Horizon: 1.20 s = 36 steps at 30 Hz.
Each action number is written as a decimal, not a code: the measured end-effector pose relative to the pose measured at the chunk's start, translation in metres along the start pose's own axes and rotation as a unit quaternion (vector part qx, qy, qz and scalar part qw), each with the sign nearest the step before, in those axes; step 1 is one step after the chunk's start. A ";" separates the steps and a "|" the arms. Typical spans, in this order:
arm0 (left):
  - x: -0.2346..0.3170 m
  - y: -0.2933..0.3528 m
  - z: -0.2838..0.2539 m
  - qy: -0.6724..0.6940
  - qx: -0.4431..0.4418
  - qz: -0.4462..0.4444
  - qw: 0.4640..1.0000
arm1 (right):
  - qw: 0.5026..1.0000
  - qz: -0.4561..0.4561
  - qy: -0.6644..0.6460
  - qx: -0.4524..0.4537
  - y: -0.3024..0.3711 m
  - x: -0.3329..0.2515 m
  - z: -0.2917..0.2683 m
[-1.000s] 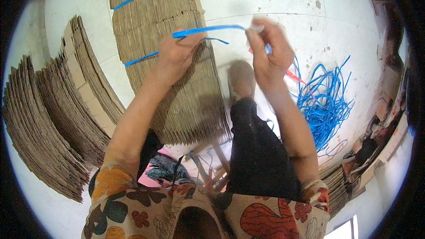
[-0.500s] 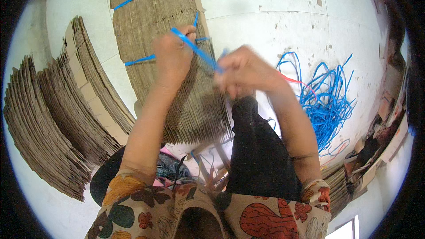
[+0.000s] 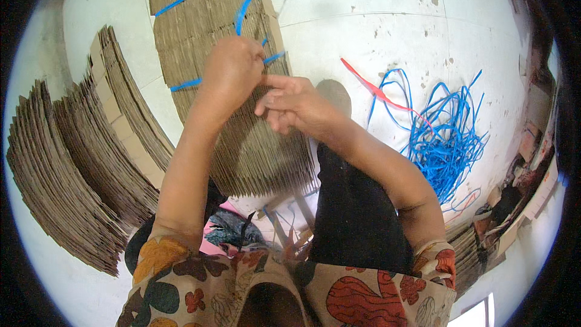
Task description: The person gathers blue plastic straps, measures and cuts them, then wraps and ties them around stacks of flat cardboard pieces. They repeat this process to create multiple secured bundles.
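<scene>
A long stack of brown corrugated cardboard pieces (image 3: pixel 266 157) lies before me, with a blue plastic strap (image 3: pixel 186 84) running across it. My left hand (image 3: pixel 233 72) is closed over the stack, gripping this strap; a loose end rises beyond its knuckles. Beside it, my right hand (image 3: pixel 293 104) has its index finger stretched out to the left hand and its other fingers loosely bent and apart. Nothing shows in the right hand. Any knot under the left fingers is hidden. Farther up, a second blue strap (image 3: pixel 187 0) is tied in a knot around the stack.
More cardboard stacks (image 3: pixel 66 175) stand on the floor at left. A tangled heap of blue straps (image 3: pixel 445 151) lies at right, with a red strip (image 3: pixel 375 89) beside it. Cardboard and clutter (image 3: pixel 502 212) line the far right. My dark-clothed leg (image 3: pixel 357 206) is next to the stack.
My right hand has let go of the blue strap and moved left and slightly down, its fingers loosening. The loose strap end now points away beyond my left hand, which has shifted slightly.
</scene>
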<state>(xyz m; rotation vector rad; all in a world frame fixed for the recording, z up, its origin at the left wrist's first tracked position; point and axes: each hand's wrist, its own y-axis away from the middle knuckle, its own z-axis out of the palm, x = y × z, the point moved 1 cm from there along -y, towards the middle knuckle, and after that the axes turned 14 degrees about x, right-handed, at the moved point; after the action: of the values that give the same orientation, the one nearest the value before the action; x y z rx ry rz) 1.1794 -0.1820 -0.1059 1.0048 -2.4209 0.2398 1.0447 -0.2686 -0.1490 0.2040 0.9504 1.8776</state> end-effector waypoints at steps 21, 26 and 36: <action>-0.013 0.001 -0.011 0.044 -0.109 0.103 0.988 | 0.720 -0.416 0.521 0.192 0.000 -0.036 -0.005; -0.031 0.019 -0.031 -0.114 -0.077 0.155 0.978 | 0.831 -0.262 0.424 0.248 -0.024 -0.033 -0.050; -0.039 0.012 0.023 0.617 -0.106 -0.260 0.735 | 0.970 -0.138 -0.162 0.119 -0.054 -0.027 -0.027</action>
<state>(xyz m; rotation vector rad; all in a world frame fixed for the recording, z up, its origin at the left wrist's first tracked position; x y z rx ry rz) 1.1852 -0.1574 -0.1454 0.9051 -0.8853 0.2850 1.0816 -0.2938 -0.1981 0.4821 0.9223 1.4212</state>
